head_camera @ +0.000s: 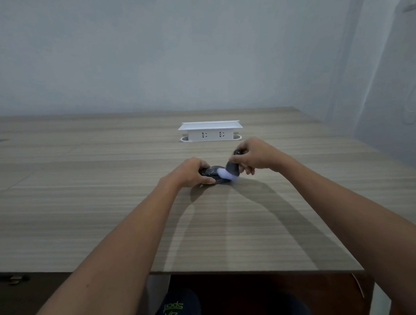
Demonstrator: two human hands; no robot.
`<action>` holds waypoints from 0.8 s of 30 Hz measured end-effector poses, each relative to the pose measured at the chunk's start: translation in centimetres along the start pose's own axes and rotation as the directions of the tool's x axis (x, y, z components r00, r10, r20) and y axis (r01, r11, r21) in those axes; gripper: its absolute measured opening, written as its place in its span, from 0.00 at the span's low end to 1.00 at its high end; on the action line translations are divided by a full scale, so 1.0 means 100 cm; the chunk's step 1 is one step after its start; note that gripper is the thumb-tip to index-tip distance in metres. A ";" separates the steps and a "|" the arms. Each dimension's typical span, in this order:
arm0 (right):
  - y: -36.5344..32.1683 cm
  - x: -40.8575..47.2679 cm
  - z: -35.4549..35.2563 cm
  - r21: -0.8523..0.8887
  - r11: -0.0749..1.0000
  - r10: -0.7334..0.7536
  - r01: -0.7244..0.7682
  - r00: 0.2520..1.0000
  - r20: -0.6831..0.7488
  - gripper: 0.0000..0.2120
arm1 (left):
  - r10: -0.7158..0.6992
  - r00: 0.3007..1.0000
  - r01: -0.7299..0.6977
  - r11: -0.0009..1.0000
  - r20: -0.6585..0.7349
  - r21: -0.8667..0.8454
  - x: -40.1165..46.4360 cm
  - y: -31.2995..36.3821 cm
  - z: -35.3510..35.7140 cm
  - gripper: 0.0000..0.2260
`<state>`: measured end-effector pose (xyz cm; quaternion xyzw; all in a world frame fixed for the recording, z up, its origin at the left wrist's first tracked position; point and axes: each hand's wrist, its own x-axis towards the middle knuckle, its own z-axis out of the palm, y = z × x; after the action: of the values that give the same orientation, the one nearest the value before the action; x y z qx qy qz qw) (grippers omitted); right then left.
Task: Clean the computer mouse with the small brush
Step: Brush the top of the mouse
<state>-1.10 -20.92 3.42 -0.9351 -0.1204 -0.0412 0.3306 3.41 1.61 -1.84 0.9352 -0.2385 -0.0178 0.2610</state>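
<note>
Nearest you, below the table edge, your dark trousers (pixel 173 307) show green lettering. Your two bare forearms reach out over the wood-grain table (pixel 82 223), which runs far to a pale wall.

Your left hand (pixel 190 172) is closed on the mouse (pixel 211 174), fingers curled over its left side and thumb along its near edge, pinning it to the table. The mouse is dark and lies flat near the table's middle, just right of centre.

Your right hand (pixel 252 154) grips the brush (pixel 230 170) by its dark handle, which is tilted with the top leaning right. The pale bristles point down and left and touch the mouse's right end.

Farther back, well apart from the mouse, a white socket box (pixel 210 131) stands on the table.
</note>
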 end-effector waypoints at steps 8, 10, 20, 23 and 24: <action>0.007 0.000 0.001 -0.011 1.000 0.026 -0.027 0.998 -0.050 0.09 | -0.031 0.999 0.030 0.999 -0.029 -0.018 -0.002 0.003 0.003 0.14; 0.011 0.002 0.000 -0.090 0.993 0.068 -0.073 0.996 -0.062 0.10 | -0.038 0.999 0.037 0.999 -0.027 -0.024 -0.002 0.004 0.004 0.14; 0.013 0.005 0.009 -0.141 0.990 -0.004 -0.016 0.990 -0.139 0.09 | -0.045 0.998 0.045 0.999 -0.032 -0.026 -0.002 0.004 0.004 0.14; 0.006 0.008 0.011 -0.030 0.998 -0.066 0.062 0.987 -0.147 0.08 | -0.043 0.999 0.043 0.999 -0.028 -0.008 -0.002 0.005 0.003 0.15; 0.007 0.009 0.012 -0.015 0.999 -0.051 0.050 0.989 -0.136 0.08 | -0.042 0.999 0.042 0.999 -0.026 -0.006 -0.002 0.005 0.002 0.15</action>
<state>-0.04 -20.48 2.24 -0.9287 -0.1211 -0.1140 0.3314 2.96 1.26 -1.82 0.9395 -0.2153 -0.0118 0.2660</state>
